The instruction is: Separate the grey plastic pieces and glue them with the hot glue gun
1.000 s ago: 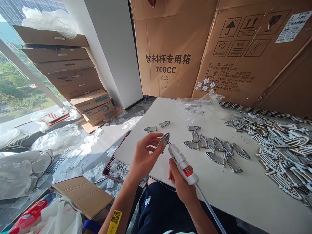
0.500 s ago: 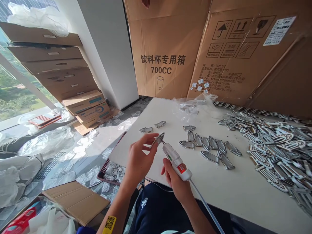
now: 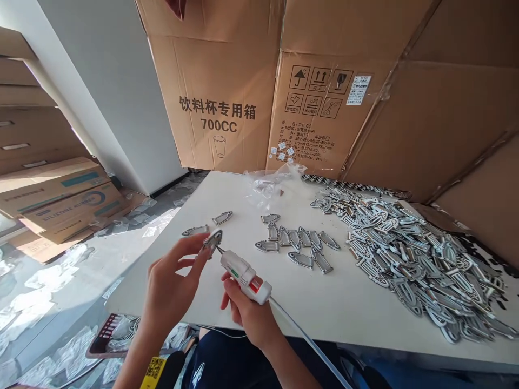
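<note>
Between thumb and fingertips, my left hand (image 3: 172,283) pinches a small grey bullet-shaped frame piece (image 3: 213,240) above the table. My right hand (image 3: 252,317) is wrapped round a white hand tool (image 3: 239,268) with a red window and a hose (image 3: 306,337) at its back end. Its thin dark metal tip is at the lower edge of the held piece; whether the two touch I cannot tell. Several similar frame pieces (image 3: 299,237) lie in a loose cluster right of the tool. Two more pieces (image 3: 223,217) rest beyond my left hand.
A large pile of grey frame pieces (image 3: 397,254) covers the right of the white table (image 3: 320,308). Clear plastic bags (image 3: 265,189) lie at the back, before tall cardboard boxes (image 3: 219,70). Below the left edge is a dark red basket (image 3: 101,337); plastic litters the floor.
My view has turned to the right, so more of the pile shows. Both hands still hold the frame piece and tool close together; the held piece seems slightly turned.
</note>
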A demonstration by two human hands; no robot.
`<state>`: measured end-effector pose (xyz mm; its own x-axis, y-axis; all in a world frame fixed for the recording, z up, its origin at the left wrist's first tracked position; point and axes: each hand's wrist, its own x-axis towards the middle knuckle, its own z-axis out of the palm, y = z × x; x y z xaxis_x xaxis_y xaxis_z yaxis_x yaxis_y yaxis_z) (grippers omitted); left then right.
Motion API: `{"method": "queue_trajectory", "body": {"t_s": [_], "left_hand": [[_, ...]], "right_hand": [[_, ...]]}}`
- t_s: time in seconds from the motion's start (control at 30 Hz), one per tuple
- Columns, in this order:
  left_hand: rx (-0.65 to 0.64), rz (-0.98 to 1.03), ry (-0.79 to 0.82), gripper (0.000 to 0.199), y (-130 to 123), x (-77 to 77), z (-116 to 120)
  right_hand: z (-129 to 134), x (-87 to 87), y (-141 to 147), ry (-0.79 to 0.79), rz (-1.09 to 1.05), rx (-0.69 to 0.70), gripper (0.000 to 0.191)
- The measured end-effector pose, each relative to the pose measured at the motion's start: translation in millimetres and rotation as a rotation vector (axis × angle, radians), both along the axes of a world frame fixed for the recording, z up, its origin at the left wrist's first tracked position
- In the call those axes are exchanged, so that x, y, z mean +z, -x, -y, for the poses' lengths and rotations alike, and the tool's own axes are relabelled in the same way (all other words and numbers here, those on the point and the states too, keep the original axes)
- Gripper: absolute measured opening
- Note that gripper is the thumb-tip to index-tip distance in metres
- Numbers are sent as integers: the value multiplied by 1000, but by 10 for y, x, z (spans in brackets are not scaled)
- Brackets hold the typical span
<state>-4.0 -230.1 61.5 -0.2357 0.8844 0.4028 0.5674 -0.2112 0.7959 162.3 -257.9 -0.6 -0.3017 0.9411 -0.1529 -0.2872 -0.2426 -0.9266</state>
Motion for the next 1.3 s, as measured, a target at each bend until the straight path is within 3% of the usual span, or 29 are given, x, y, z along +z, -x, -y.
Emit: {"method": "queue_trajectory", "body": {"t_s": [0.1,0.2,0.37,0.67,0.97,1.3], "left_hand": [[-84,351,84,55,-27,24,-42],[-120,491,132,50,-36,73,-50],[-87,487,118,39,-27,96,-20],[-14,679,68,43,-81,30,28],[-91,639,228,40,-103,75,107],[-169,635,253,38,-100,81,165]], "right_hand": [[-18,-48,-36,-45,-118,39,57],[-13,-83,-61,-90,-153,4,52],[43,-63,-55,-111,-66,-52,53],[173,-27,-40,-101,22,-93,56],[248,1,-19,-84,144,-73,64],[231,-71,-29,-83,178,-104,69]]}}
